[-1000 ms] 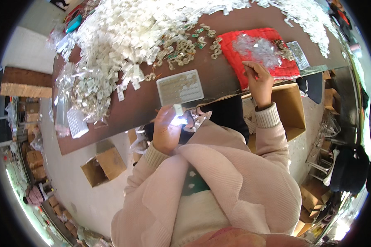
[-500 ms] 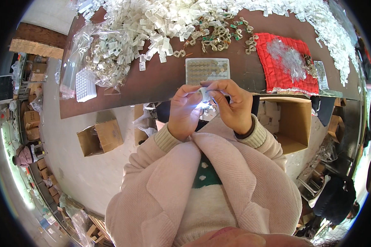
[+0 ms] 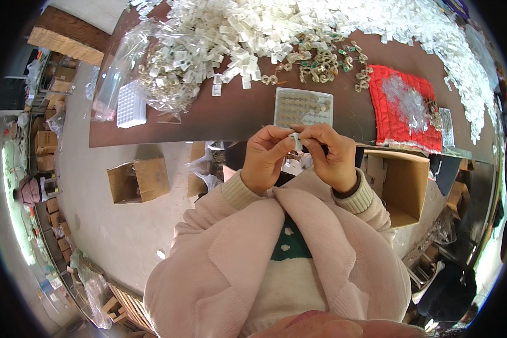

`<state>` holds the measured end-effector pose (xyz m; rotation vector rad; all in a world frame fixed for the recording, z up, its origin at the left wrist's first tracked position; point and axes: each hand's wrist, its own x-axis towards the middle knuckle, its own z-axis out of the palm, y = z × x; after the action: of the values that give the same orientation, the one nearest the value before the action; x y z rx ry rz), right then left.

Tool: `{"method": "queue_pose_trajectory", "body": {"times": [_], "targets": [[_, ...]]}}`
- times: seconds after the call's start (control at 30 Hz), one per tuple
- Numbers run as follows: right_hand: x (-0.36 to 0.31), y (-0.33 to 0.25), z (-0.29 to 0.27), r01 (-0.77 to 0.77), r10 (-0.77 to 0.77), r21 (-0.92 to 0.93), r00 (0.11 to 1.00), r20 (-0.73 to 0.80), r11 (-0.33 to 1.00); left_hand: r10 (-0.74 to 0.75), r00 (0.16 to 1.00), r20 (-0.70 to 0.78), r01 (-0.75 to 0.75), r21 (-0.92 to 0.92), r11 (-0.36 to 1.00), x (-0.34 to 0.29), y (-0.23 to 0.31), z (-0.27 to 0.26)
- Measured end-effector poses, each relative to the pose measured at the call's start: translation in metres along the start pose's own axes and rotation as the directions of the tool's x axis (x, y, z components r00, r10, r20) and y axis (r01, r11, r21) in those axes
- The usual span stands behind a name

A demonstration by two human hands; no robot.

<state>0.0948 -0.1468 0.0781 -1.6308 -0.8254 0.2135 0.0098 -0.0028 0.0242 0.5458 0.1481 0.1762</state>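
Note:
Between my two hands, just off the table's near edge, is a small white plastic piece (image 3: 296, 142). The fingertips of my left hand (image 3: 266, 159) pinch it from one side. My right hand (image 3: 333, 156) is closed on its other side, thumb and fingers bent around it. Fingers cover most of the piece, so its full shape is hidden. Directly beyond the hands lies a pale tray (image 3: 330, 110) holding rows of small round grey-brown parts.
White plastic pieces form a large heap (image 3: 236, 31) across the brown table (image 3: 231, 110). Ring-shaped parts (image 3: 318, 67) lie before it. To the right is a red quilted cloth (image 3: 382, 98) with clear bits; left, a stack of white trays (image 3: 131, 105). Cardboard boxes (image 3: 152, 179) (image 3: 405, 191) stand below.
The bright glow at the white piece no longer shows. My hands have shifted slightly right and lower in the picture as the whole view moved, still together on the piece.

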Motion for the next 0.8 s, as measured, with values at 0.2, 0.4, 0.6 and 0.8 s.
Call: {"method": "queue_pose_trajectory", "body": {"times": [0.2, 0.4, 0.6, 0.8], "targets": [[-0.001, 0.013, -0.002, 0.092, -0.100, -0.106, 0.993, -0.068, 0.990, 0.355, 0.933, 0.055, -0.336, 0.486, 0.807, 0.008, 0.059, 0.007], [-0.008, 0.024, 0.001, -0.048, 0.051, 0.021, 0.981, -0.188, 0.999, 0.608, 0.446, 0.657, -0.265, 0.745, -0.612, 0.062, 0.171, 0.023], [-0.010, 0.028, -0.001, -0.056, 0.050, -0.035, 0.986, -0.157, 0.998, 0.275, 0.702, 0.657, -0.379, 0.672, -0.636, 0.115, 0.090, 0.010], [-0.012, 0.027, -0.010, -0.087, 0.081, -0.020, 0.973, -0.215, 0.996, 0.147, 0.849, 0.507, -0.185, 0.546, -0.817, 0.160, 0.055, -0.019]]}}
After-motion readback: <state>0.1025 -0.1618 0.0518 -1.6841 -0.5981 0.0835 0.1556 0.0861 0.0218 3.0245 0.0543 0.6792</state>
